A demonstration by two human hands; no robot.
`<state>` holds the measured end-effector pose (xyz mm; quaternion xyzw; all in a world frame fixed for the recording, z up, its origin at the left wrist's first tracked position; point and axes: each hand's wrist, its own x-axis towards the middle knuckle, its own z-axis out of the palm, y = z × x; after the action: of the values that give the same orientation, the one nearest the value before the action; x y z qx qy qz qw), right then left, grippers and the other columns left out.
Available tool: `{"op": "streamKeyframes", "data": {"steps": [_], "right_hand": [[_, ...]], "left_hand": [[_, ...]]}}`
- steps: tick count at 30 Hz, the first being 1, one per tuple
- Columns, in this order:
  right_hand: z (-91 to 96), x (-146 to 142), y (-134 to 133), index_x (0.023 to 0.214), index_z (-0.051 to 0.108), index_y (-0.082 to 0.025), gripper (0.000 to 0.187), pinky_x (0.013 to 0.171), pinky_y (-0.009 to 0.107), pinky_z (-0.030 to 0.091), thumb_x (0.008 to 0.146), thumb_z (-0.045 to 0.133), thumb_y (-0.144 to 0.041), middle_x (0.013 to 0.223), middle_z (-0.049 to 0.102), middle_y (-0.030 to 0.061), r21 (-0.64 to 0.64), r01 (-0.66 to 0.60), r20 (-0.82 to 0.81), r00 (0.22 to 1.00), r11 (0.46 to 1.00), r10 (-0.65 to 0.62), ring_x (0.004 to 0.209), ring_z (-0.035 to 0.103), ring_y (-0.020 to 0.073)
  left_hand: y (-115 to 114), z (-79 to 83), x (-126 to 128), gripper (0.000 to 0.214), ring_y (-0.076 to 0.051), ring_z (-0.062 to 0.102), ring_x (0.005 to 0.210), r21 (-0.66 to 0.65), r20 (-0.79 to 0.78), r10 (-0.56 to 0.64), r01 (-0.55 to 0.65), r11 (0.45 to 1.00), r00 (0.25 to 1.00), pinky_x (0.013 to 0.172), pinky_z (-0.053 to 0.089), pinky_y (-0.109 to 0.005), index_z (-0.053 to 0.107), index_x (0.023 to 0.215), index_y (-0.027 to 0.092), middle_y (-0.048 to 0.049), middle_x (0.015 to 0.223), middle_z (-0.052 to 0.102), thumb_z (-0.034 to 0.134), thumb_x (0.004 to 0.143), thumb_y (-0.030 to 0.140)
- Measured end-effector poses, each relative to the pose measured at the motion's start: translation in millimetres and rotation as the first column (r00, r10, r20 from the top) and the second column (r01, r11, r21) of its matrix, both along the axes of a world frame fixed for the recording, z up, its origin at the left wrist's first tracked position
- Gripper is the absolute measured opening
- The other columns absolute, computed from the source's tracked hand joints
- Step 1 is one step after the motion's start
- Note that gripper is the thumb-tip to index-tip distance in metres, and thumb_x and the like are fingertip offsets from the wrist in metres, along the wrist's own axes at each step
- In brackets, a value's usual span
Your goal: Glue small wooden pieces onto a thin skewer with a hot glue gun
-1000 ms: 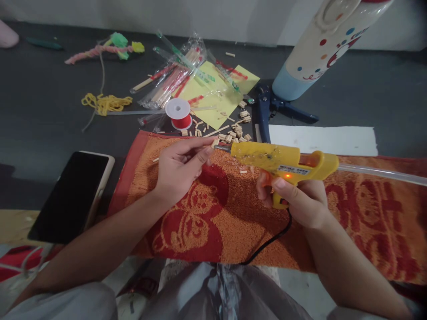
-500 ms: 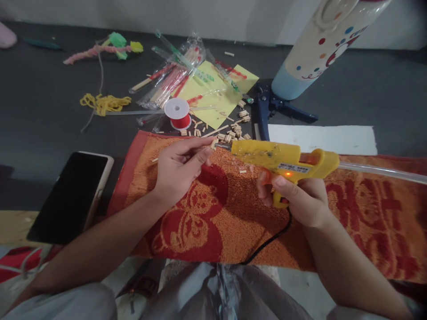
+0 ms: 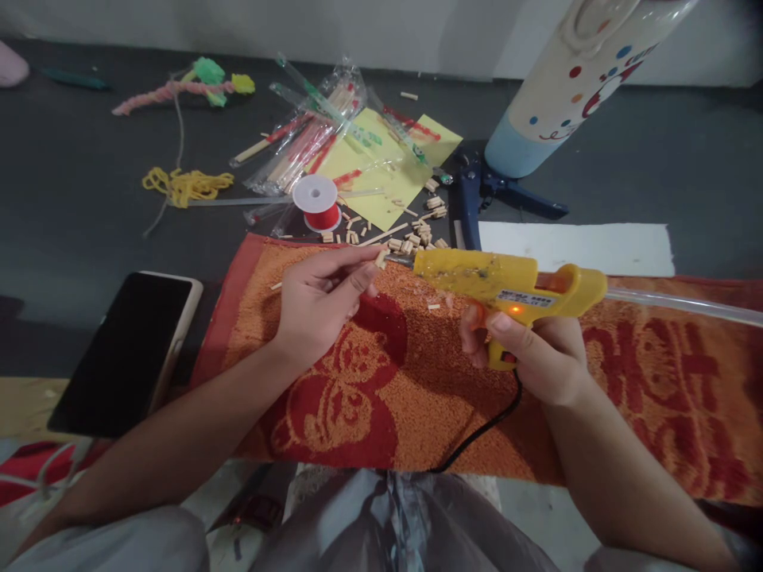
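My left hand [image 3: 325, 298] pinches a small piece of wooden stick [image 3: 381, 258] between thumb and forefinger. Wrapped around the handle of a yellow hot glue gun [image 3: 477, 278] is my right hand [image 3: 530, 349]. The gun's metal nozzle points left and meets or nearly meets the wooden piece; exact contact is too small to tell. An orange light glows on the gun's side, and a clear glue stick [image 3: 685, 306] sticks out of its back. Both hands are above an orange and red towel [image 3: 441, 389]. Cut stick pieces [image 3: 420, 234] lie just beyond.
Behind the towel are a spool of red thread [image 3: 319, 206], wrapped wooden sticks [image 3: 292, 163], yellow paper [image 3: 381, 199], a blue cutter [image 3: 470, 195] and a tall bottle [image 3: 536, 119]. A phone [image 3: 119, 349] lies at left. The gun's black cord [image 3: 482, 429] crosses the towel's front.
Almost nothing differs. The wooden piece in my left hand appears very slightly shifted at the nozzle; both hands keep their places.
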<state>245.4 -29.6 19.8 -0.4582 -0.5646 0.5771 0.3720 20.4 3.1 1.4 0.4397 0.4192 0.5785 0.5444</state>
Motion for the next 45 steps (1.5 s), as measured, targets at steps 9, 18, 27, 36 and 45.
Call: {"op": "streamKeyframes", "data": {"steps": [9,18,27,36,45], "right_hand": [[-0.3,2.1,-1.4,0.066,0.063,-0.017,0.041,0.042,0.021,0.041,0.088,0.057,-0.051,0.058,0.062,0.0014,0.02,-0.009,0.03,1.0,1.0,0.009,0.047,0.056,0.0095],[-0.6,0.8,-0.4,0.065,0.063,-0.017,0.042,0.042,0.021,0.042,0.089,0.056,-0.051,0.059,0.062,0.0018,0.022,-0.008,0.018,1.0,1.0,0.008,0.047,0.056,0.0095],[2.8,-2.1,0.5,0.065,0.063,-0.019,0.04,0.039,0.023,0.041,0.086,0.059,-0.053,0.058,0.06,0.0017,0.002,0.004,-0.003,1.0,1.0,-0.004,0.046,0.055,0.0104],[1.5,0.0,-0.2,0.068,0.064,-0.017,0.039,0.041,0.021,0.042,0.087,0.059,-0.05,0.059,0.061,0.0009,0.006,0.01,-0.016,1.0,1.0,-0.01,0.046,0.056,0.009],[0.9,3.8,-1.4,0.067,0.063,-0.018,0.04,0.04,0.021,0.039,0.09,0.056,-0.05,0.06,0.061,0.0009,0.013,-0.038,0.035,0.999,0.999,0.038,0.047,0.055,0.009]], "left_hand": [[-0.3,-0.3,-0.4,0.018,-0.003,0.036,0.034,-0.027,-0.058,0.004,-0.006,1.0,0.998,0.031,0.025,-0.018,0.078,0.088,0.027,0.0022,0.053,0.064,0.078,0.072,0.034],[-0.9,0.1,-0.3,0.018,-0.003,0.037,0.034,-0.019,-0.13,0.026,-0.028,0.999,0.991,0.032,0.025,-0.018,0.077,0.089,0.024,0.0017,0.054,0.064,0.076,0.073,0.034],[-0.9,0.8,0.3,0.016,-0.003,0.036,0.035,-0.02,-0.079,0.009,-0.01,1.0,0.997,0.031,0.025,-0.018,0.078,0.088,0.026,0.0016,0.054,0.064,0.077,0.073,0.032],[-1.7,-0.3,-0.9,0.016,-0.002,0.037,0.034,-0.018,-0.102,0.004,-0.005,1.0,0.995,0.032,0.026,-0.018,0.077,0.09,0.025,0.0021,0.055,0.064,0.075,0.075,0.03],[-0.5,-0.6,-0.7,0.018,-0.003,0.037,0.034,0.002,-0.062,-0.005,0.005,1.0,0.998,0.03,0.025,-0.019,0.077,0.087,0.025,0.0024,0.053,0.064,0.078,0.073,0.036]]}}
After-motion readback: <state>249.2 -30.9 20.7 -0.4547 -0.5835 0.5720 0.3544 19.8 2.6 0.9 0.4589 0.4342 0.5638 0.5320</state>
